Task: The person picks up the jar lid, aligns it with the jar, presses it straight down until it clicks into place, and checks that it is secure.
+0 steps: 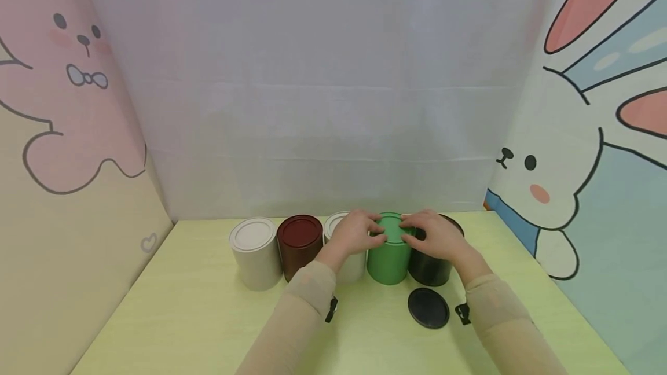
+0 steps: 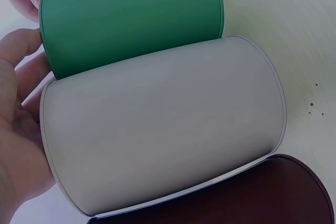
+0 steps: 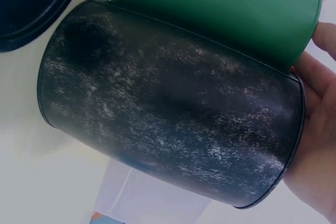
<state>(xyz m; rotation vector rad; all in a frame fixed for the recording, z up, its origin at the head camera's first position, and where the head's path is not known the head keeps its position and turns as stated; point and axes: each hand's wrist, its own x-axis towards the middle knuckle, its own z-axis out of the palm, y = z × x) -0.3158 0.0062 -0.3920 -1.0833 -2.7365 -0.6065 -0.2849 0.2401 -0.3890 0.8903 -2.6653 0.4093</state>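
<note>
A green can (image 1: 388, 262) stands upright with its green lid (image 1: 392, 227) on top. My left hand (image 1: 354, 233) holds the left side of the lid's rim with thumb and fingers. From the other side, my right hand (image 1: 435, 235) grips the rim, reaching across the top of a black can (image 1: 429, 268). In the right wrist view the black can (image 3: 168, 103) has a scuffed, speckled wall. A white can (image 2: 163, 129) stands left of the green one, under my left hand. The black can's top is mostly hidden by my right hand.
A loose black lid (image 1: 428, 308) lies on the yellow table (image 1: 375, 340) in front of the black can. Further left in the row stand a dark red can (image 1: 300, 242) and another white can (image 1: 256, 256). A white cloth wall (image 1: 333, 103) rises behind them.
</note>
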